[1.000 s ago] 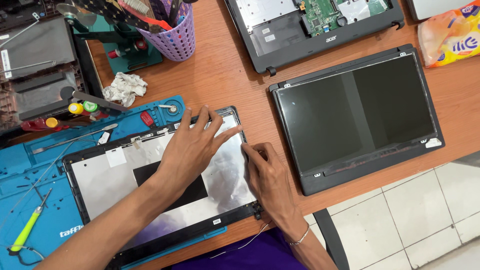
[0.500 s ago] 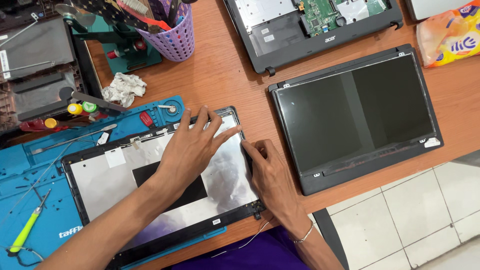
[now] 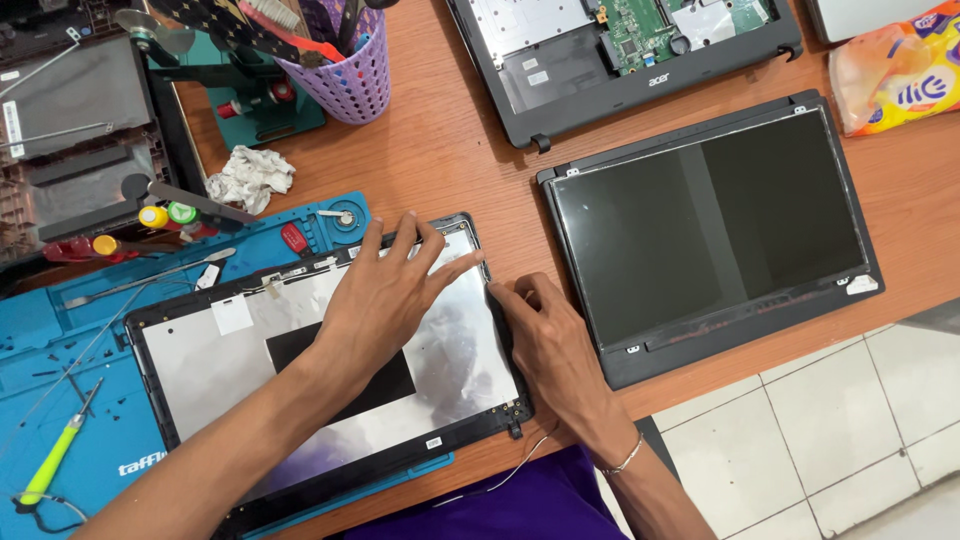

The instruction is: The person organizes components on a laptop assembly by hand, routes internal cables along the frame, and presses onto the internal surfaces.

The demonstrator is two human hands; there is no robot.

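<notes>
A laptop lid back cover (image 3: 215, 365), black-rimmed with a silvery foil inside and a black patch, lies open side up on a blue work mat (image 3: 60, 340). My left hand (image 3: 385, 295) rests flat on its upper right part, fingers spread toward the top right corner. My right hand (image 3: 545, 345) presses its fingertips on the cover's right edge near that corner. A thin cable (image 3: 520, 460) trails from the cover's lower right corner.
A black-framed laptop screen panel (image 3: 710, 225) lies to the right. An opened laptop base (image 3: 620, 55) sits above it. A purple basket of tools (image 3: 350, 70), a crumpled cloth (image 3: 250, 178), screwdrivers (image 3: 150, 225), a green-handled tool (image 3: 50, 465) and an orange packet (image 3: 895, 70) surround them.
My left hand's fingers have shifted slightly on the cover near the top right corner. My right hand stays at the right edge.
</notes>
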